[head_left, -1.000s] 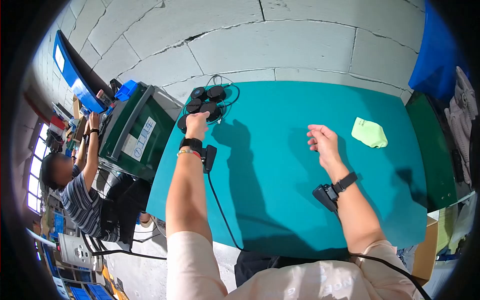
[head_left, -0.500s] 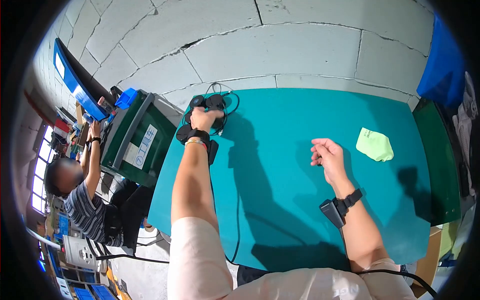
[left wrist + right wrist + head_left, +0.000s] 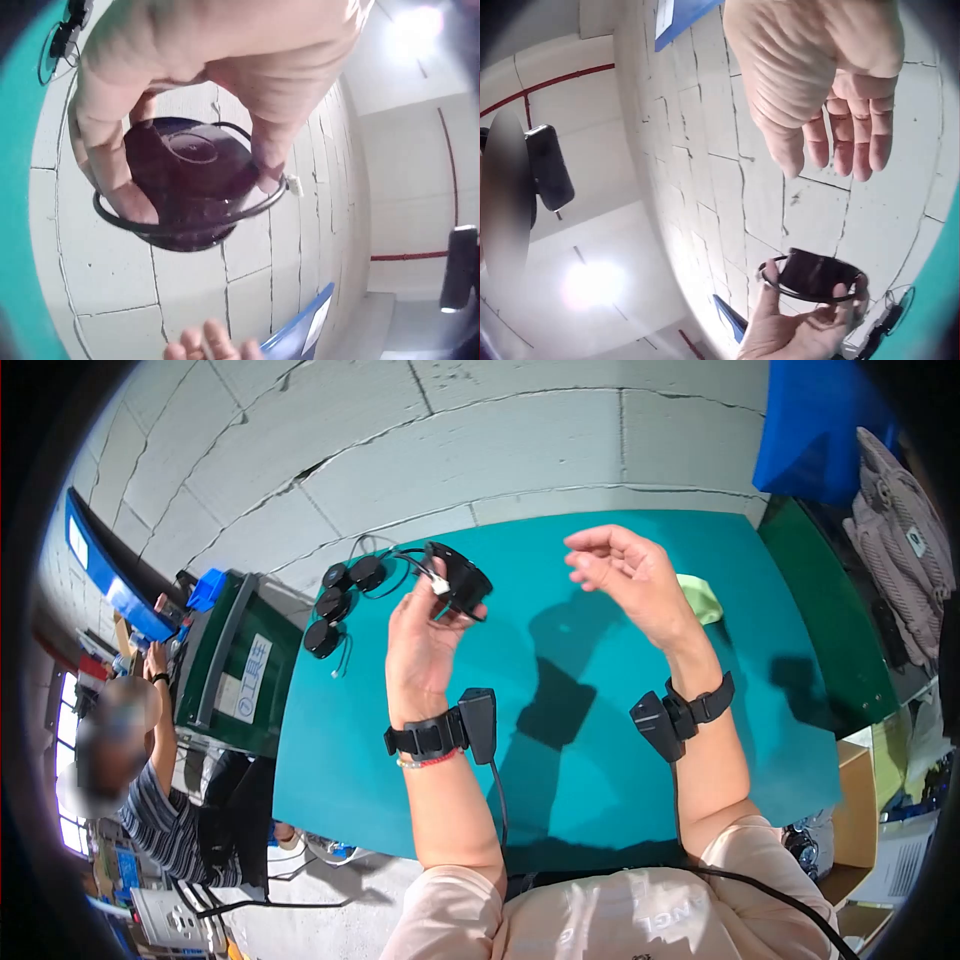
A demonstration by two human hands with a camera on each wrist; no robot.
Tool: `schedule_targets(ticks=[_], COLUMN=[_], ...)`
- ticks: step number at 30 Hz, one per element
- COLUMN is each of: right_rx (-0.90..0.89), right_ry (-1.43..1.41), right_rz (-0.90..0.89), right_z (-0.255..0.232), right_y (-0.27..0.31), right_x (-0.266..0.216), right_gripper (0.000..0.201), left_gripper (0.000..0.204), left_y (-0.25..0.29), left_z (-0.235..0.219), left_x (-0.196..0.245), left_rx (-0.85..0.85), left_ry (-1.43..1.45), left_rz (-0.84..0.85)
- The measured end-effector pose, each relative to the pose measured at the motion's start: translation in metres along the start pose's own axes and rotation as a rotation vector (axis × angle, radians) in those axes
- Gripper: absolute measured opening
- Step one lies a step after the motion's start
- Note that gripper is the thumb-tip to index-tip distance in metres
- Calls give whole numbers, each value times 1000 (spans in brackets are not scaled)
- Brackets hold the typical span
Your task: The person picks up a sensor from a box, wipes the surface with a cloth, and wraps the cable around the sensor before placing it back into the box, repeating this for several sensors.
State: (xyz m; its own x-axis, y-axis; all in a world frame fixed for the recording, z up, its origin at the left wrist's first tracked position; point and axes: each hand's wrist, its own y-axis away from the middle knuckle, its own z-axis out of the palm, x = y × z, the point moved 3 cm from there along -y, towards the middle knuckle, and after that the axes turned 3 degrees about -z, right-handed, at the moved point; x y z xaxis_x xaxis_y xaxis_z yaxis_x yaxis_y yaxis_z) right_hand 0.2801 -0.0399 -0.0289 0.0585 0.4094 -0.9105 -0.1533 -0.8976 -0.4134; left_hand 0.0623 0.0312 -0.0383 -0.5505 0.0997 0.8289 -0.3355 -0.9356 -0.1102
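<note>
— What is the left hand [image 3: 425, 645] doing?

— It holds a round black puck [image 3: 460, 578] up in the air, above the desk [image 3: 590, 700]. The fingers and thumb curl round its edge. In the left wrist view the fingertips [image 3: 124, 196] press on both sides of the puck [image 3: 187, 180].

— Is there anything on the puck?

— Yes, a thin black cord [image 3: 259, 206] goes in a ring around it. A small white plug [image 3: 439, 586] sticks out near the thumb.

— And the right hand [image 3: 625, 575]?

— It is up in the air too, just beside the puck but not touching it. Its fingers are loose and a bit bent, and it holds nothing. In the right wrist view the palm [image 3: 810, 67] hangs above the puck [image 3: 814, 274].

— What else is close by?

— Past the left hand, at the far corner of the desk, lie more black pucks [image 3: 340, 605] with their cords. Behind the right hand a light green cloth [image 3: 703, 600] peeks out. Off to the left of the left hand stands a green bin [image 3: 225, 660], and another person [image 3: 150, 800] sits next to it.
</note>
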Motion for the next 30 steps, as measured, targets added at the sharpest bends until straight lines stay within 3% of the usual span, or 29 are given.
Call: schedule_targets(ticks=[1, 2, 3, 5, 6, 9, 10, 11, 13, 15, 18, 20, 23, 26, 28, 30], right_rx=[-38, -60, -55, -143, -175, -171, -163, -165, -225, -216, -253, -234, -222, -158, -197, -238], right_ry=[40, 40, 52, 222, 81, 157, 239, 240, 54, 87, 108, 97, 234, 197, 88, -20], right_rz=[-113, -87, -99, -110, -65, 8, -89, -73, -32, -15, 12, -87, -130, -132, -100, -66], right_z=[0, 2, 3, 9, 12, 16, 15, 12, 11, 11, 12, 12, 11, 10, 8, 5], right_y=[0, 3, 5, 8, 7, 4, 1, 0, 0, 1, 3, 4, 4, -2, -1, 0], right_x=[-12, -17, -23, -30, -26, -31, -26, -22, -20, -22, -24, -22, -23, -12, -16, -16], right_gripper=[31, 49, 49, 68, 79, 77, 76, 76, 74, 73, 73, 71, 68, 60, 56, 53], left_gripper=[39, 40, 41, 53, 56, 56, 54, 53, 51, 53, 53, 53, 52, 56, 62, 65], left_y=[1, 2, 2, 3, 1, -4, -1, 1, 0, 1, 0, 0, 3, 6, 4, 5], left_z=[7, 15, 24, 38, 44, 52, 57, 60, 58, 56, 55, 54, 58, 58, 53, 53], left_x=[-5, -10, -13, -18, -22, -27, -22, -19, -17, -16, -19, -19, -17, -15, -17, -11], left_rx=[-15, -13, -10, 63, 54, 62, 18, -28, -71, -86, -100, -108, -34, -6, -4, -54], left_ry=[11, -88, -190, -438, -498, -721, -784, -848, -835, -931, -862, -826, -843, -890, -684, -698], left_rz=[-1, -11, -17, 7, 32, 106, 149, 190, 200, 282, 263, 265, 347, 369, 272, 200])
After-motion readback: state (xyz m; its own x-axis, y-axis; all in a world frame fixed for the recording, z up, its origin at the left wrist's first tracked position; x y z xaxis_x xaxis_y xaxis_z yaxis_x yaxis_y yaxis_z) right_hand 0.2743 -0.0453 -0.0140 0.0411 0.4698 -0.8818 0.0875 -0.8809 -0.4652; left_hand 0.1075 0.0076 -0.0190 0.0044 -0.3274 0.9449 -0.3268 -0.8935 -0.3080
